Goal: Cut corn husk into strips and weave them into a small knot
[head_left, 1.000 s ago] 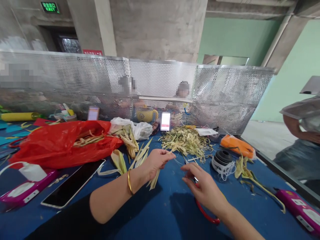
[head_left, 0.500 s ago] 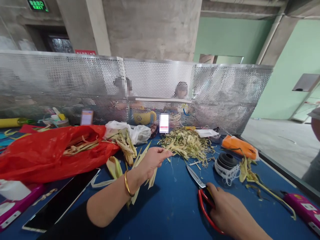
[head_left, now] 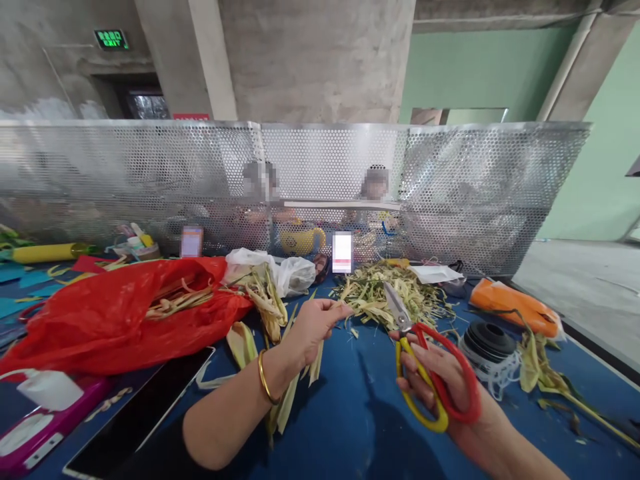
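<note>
My left hand (head_left: 316,328), with a gold bangle at the wrist, is closed in a pinch on pale dried husk strips (head_left: 285,403) that hang below it over the blue table (head_left: 345,420). My right hand (head_left: 450,377) grips scissors (head_left: 400,310) with one red and one yellow handle loop. Their blades point up and away, close together, in front of a heap of cut husk scraps (head_left: 375,293). The left fingertips are just short of that heap.
A red plastic bag (head_left: 125,313) of husks lies left, above a dark flat tablet (head_left: 145,407). Black spool (head_left: 487,347) and orange packet (head_left: 517,307) are at right. A perforated metal screen (head_left: 330,160) stands behind, with people beyond it.
My right hand has lifted the scissors off the table and turned them, so both handle loops now show. My left hand keeps its pinch. The view has shifted slightly.
</note>
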A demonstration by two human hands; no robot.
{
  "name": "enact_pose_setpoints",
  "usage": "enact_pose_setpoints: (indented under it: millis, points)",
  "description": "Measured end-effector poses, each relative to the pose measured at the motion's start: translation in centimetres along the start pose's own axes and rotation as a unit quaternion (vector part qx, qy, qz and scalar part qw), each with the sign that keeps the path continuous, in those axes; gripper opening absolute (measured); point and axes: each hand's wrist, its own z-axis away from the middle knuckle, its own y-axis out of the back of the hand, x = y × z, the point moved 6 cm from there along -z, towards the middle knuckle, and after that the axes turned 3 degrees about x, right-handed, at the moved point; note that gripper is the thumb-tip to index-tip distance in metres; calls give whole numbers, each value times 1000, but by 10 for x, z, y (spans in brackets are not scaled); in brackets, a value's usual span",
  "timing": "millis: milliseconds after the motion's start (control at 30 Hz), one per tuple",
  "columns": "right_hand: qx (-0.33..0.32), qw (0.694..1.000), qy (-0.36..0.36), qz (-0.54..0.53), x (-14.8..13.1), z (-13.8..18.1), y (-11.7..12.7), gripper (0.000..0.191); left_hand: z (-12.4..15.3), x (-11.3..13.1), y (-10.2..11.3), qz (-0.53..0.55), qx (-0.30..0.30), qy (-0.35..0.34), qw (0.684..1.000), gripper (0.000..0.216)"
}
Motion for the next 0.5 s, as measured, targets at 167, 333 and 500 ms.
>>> enact_pose_setpoints:
  millis: [167,333,500]
  points:
    - [-92,992,-54,-70,26,1,-17,49,-5,-2,7,-29,26,-23,999,36]
    - [-165,975,-96,-114,36,7,-22,53,-6,-6,6,-52,40,-24,998,39]
    - [-232,951,-151,-139,39,11,-32,64,-4,-3,6,-102,53,-72,991,39]
